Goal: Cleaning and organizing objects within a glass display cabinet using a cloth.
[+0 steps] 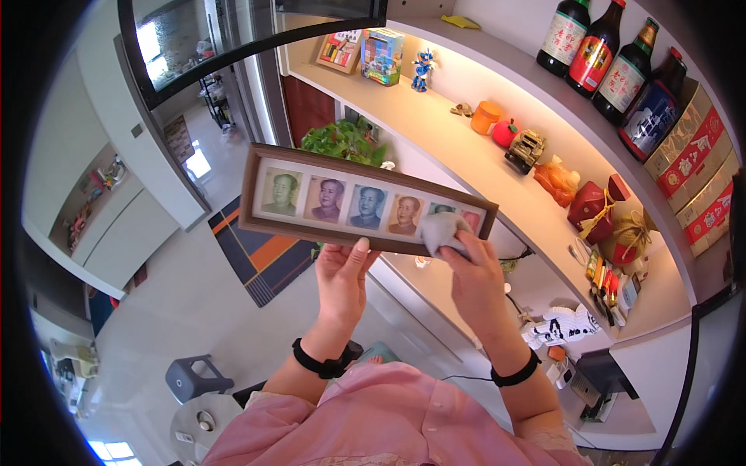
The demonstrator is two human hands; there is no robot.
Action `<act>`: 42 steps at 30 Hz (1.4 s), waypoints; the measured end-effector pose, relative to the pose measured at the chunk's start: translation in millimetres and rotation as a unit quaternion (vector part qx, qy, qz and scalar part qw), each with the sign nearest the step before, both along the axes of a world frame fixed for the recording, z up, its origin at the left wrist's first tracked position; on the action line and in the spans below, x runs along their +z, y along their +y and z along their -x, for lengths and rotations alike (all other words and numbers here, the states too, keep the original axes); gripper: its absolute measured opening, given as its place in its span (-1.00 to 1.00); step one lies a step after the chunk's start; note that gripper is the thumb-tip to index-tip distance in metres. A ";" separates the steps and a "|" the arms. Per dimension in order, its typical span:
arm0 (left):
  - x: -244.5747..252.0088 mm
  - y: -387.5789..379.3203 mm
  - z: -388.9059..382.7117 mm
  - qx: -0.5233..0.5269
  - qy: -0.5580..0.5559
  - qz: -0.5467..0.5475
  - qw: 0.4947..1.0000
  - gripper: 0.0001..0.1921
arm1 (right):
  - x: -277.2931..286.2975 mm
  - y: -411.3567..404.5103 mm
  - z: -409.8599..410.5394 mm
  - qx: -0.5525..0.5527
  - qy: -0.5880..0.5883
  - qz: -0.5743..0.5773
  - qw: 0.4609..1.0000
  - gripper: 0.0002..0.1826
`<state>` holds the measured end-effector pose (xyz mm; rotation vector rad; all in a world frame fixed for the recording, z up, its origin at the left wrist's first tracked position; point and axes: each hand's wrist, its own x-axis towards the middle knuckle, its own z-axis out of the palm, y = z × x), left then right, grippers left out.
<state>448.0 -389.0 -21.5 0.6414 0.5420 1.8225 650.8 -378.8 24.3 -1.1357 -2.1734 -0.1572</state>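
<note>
A long brown picture frame [309, 232] is held up before me, tilted down to the right, with a row of several small portrait prints in different colours. My left hand [344, 279] grips its lower edge near the middle, thumb on the front. In my right hand [477, 268] is a bunched grey cloth [444, 232], pressed on the right part of the frame's front, where it partly covers the prints. Both wrists wear black bands.
A lit shelf [408, 125] at the right bears a blue toy robot [422, 70], an orange jar [485, 117] and ornaments. Dark bottles [623, 73] stand above. Behind the frame is a leafy plant [344, 141]. A grey stool [199, 377] stands at the lower left.
</note>
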 end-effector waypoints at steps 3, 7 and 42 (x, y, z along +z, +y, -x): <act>4.1 1.6 6.8 0.010 -0.011 0.006 1.000 -0.92 | -2.3 -0.4 -24.8 -0.058 -0.035 -0.018 0.998 -0.66; 3.4 3.2 4.4 -0.001 -0.016 0.019 1.000 -0.93 | 10.6 -1.8 -45.0 -0.126 -0.031 -0.023 0.991 -0.70; 3.8 -8.6 8.6 -0.099 -0.062 0.026 0.993 -0.84 | 55.8 11.0 -1.9 -0.151 0.010 -0.147 0.978 -0.74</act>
